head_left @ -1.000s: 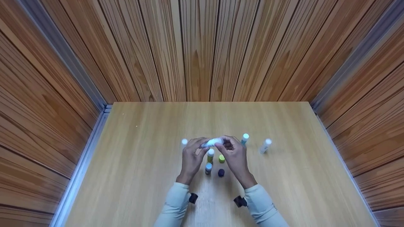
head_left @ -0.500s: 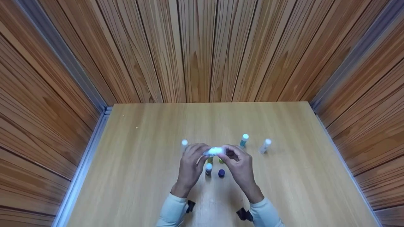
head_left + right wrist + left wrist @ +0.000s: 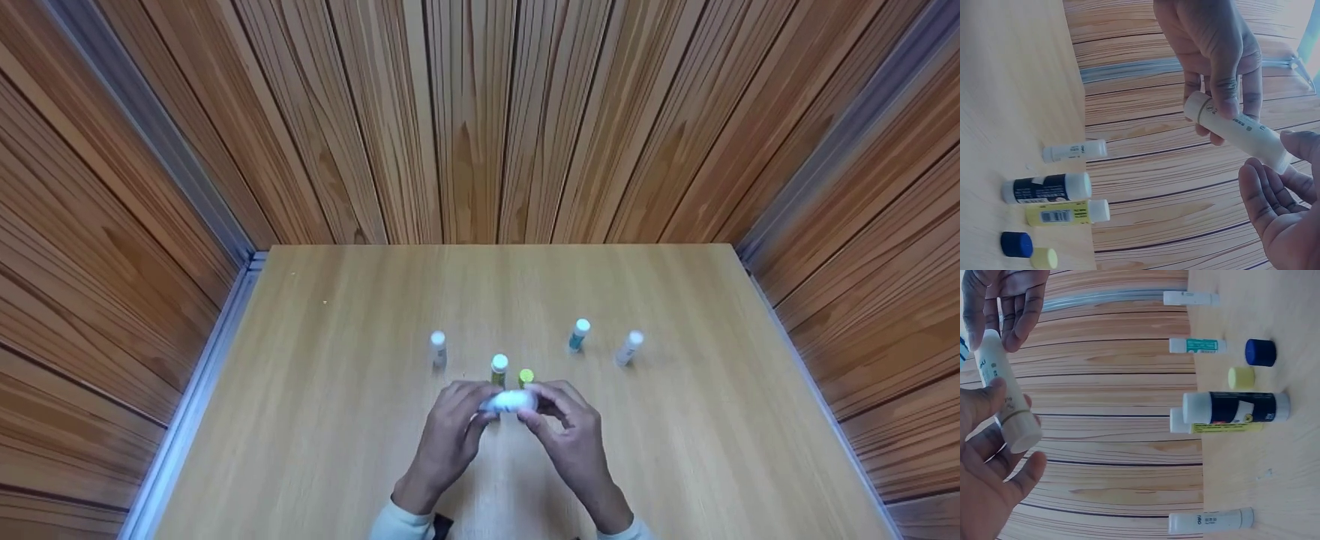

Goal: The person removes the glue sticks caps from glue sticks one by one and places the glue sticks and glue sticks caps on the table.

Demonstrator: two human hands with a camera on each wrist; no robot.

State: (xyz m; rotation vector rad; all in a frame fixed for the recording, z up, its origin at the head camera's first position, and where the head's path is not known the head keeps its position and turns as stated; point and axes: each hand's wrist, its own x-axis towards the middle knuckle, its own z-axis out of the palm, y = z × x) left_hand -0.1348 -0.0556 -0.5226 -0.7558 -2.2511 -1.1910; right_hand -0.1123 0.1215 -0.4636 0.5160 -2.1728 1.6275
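1. White tube (image 3: 511, 401) is up off the surface (image 3: 337, 375), between both hands. Dark tube (image 3: 1227, 405) and yellow tube (image 3: 1058, 215) stand upright below.
2. Left hand (image 3: 450, 437): grip curled round the ringed end, thumb along the body. Right hand (image 3: 576, 442): grip narrow, pinching the plain end.
3. Handling, by look: light, stiff, probably plastic; smooth, so perhaps slippery; hardly fragile. Best hold likely the body near the ring, plus the plain end.
4. Long axis runs across the person: ringed end left, plain end right, the latter seemingly slightly higher.
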